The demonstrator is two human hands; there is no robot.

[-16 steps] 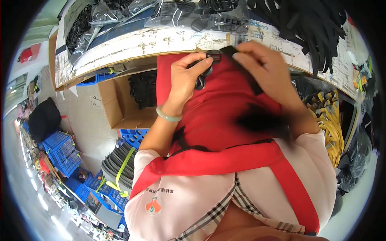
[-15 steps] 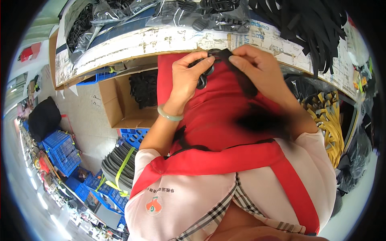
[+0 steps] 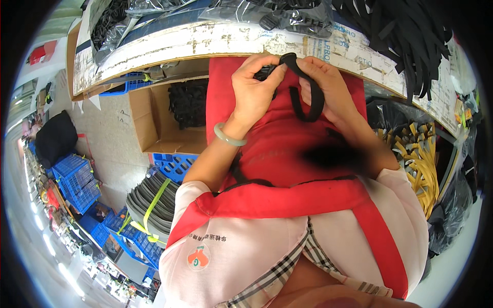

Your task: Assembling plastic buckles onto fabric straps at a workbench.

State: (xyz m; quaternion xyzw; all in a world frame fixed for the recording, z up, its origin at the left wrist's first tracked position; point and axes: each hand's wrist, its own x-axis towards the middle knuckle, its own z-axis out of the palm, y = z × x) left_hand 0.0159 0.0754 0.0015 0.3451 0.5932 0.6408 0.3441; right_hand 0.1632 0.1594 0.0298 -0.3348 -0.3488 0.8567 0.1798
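Over the red apron [image 3: 277,138], close to the table edge, my two hands work side by side. My left hand [image 3: 255,90] is closed round a black plastic buckle [image 3: 263,72], mostly covered by the fingers. Between both hands runs a black webbing strap [image 3: 316,100]. It arches over at the top by my left fingertips, and its lower part hangs in a curve below my right hand. My right hand [image 3: 328,84] pinches the strap between thumb and fingers. Whether the strap passes through the buckle is hidden by the fingers.
A worn white table [image 3: 205,51] lies ahead, with clear bags of black buckles [image 3: 303,20] and a pile of black straps [image 3: 395,41]. An open cardboard box [image 3: 141,115] with black parts stands lower left. Yellow straps [image 3: 418,169] hang at right; blue crates [image 3: 77,179] stand left.
The strap has gone from hanging straight down at my right hand to a bent loop below it. Both hands have shifted slightly; the left has turned, covering more of the buckle.
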